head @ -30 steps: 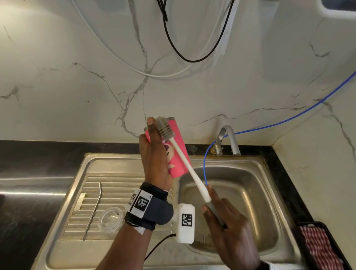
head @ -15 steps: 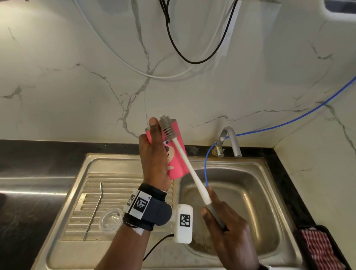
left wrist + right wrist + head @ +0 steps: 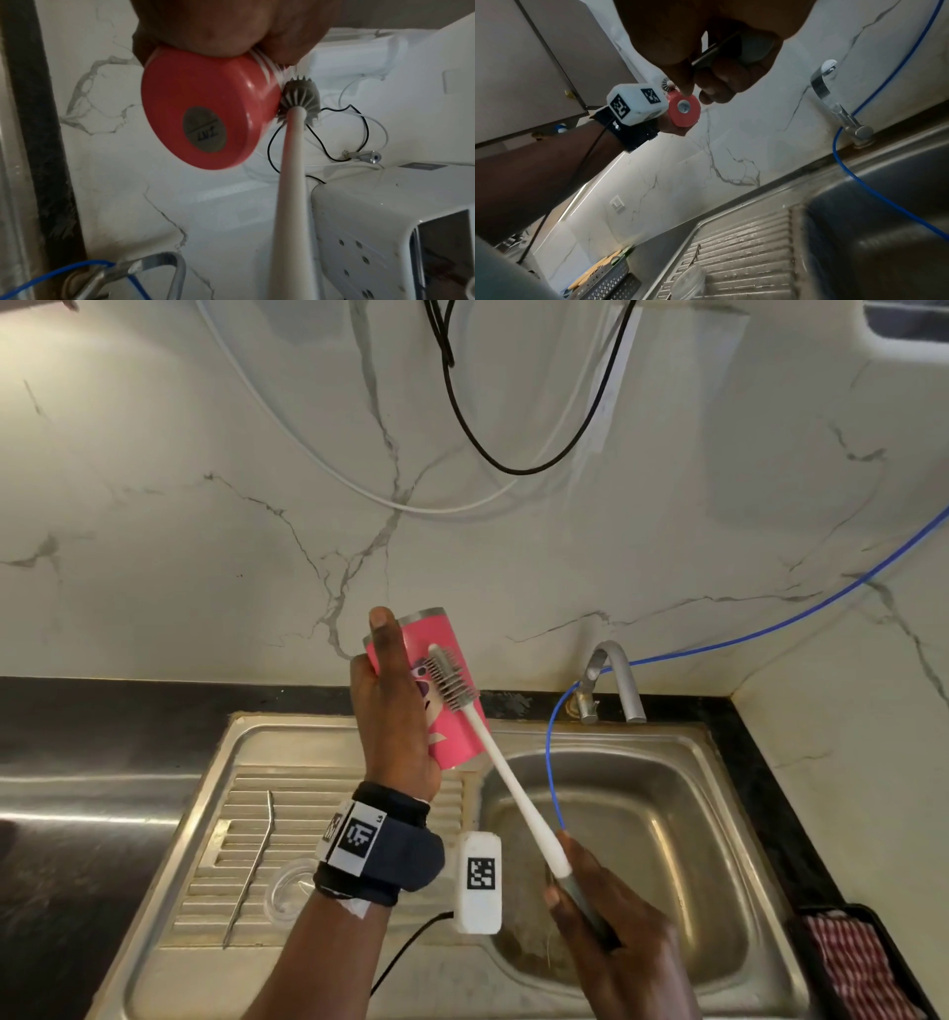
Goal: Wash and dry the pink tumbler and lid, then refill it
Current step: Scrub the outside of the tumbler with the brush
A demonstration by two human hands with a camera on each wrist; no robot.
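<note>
I see my left hand (image 3: 395,711) holding the tumbler (image 3: 441,690) above the seam between drainboard (image 3: 308,814) and basin (image 3: 642,839). The brush (image 3: 454,683) lies against the tumbler's side, its handle running toward 5 o'clock into my right hand (image 3: 611,932), over the basin. The tap (image 3: 611,680) stands at 3 o'clock from the tumbler, behind the basin. On the drainboard at 7 o'clock lie the straw (image 3: 251,865) and, right of it, the lid (image 3: 290,891). A tray (image 3: 862,963) sits right of the sink.
</note>
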